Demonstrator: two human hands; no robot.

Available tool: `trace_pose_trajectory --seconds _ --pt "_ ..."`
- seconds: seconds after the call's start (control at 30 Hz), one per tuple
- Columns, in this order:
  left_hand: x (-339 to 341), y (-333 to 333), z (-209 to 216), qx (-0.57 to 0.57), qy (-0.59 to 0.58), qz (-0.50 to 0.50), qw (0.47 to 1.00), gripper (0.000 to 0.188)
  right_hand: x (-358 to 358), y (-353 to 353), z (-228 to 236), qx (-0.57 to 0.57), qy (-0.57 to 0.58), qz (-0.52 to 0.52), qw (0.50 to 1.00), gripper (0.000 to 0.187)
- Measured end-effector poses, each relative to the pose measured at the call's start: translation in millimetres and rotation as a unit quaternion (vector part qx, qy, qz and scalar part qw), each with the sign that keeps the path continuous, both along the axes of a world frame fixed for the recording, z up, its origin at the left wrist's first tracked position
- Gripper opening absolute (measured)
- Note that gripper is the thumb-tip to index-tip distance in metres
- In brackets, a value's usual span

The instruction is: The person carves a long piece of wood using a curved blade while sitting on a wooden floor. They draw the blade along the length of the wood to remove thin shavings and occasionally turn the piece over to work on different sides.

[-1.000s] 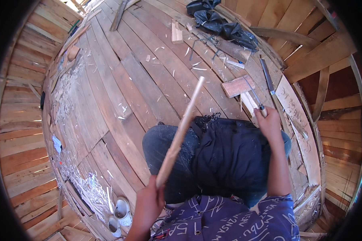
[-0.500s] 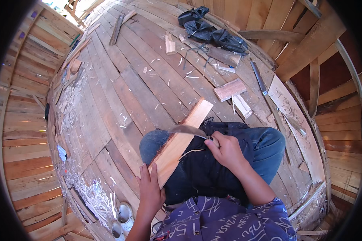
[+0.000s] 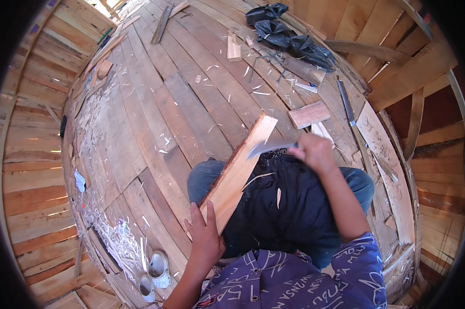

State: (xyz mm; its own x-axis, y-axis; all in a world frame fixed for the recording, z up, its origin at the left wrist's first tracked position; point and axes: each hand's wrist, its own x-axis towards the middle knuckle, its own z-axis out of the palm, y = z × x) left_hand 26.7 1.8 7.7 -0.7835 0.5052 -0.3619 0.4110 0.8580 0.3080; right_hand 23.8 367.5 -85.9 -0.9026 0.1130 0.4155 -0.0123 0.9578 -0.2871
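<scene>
A pale wooden board (image 3: 237, 177) with a dark bark edge slants up and away over my lap. Its near end is gripped by my left hand (image 3: 205, 237), two fingers lying along its face and the thumb side hidden. My right hand (image 3: 317, 153) is closed round the handle of a large curved knife (image 3: 269, 146), the handle mostly covered by the fingers. The blade points left and lies over the upper part of the board; whether it touches the wood I cannot tell. A thin curled shaving (image 3: 257, 178) stands out from the board's right edge.
Wood shavings (image 3: 116, 242) litter the plank floor on the left, near a pair of pale clogs (image 3: 159, 269). Ahead on the right lie a wood block (image 3: 309, 114), black plastic bags (image 3: 289, 38), a long dark tool (image 3: 346, 100) and a wide plank (image 3: 384, 154).
My right hand with the knife has moved up and right, toward the board's far end. A loose shaving now lies on my lap. The whole view has shifted slightly.
</scene>
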Motion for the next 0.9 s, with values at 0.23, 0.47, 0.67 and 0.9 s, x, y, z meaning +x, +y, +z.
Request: trace_pose_trajectory --seconds 0.23,0.47,0.67,0.9 --pt "1 2 -2 0.033 -0.033 0.032 0.998 0.091 -9 -4 8 0.000 0.020 -0.057 0.998 0.045" --pt "4 8 -9 0.019 -0.029 0.040 0.999 0.091 12 -35 25 -0.126 -0.017 -0.052 0.990 0.039" --pt "2 8 -4 0.041 -0.034 0.042 0.998 0.089 10 -37 35 -0.212 -0.066 -0.016 0.975 0.037" --pt "2 2 -11 0.063 -0.012 0.023 0.998 0.089 7 -39 39 -0.354 -0.116 0.016 0.928 0.039"
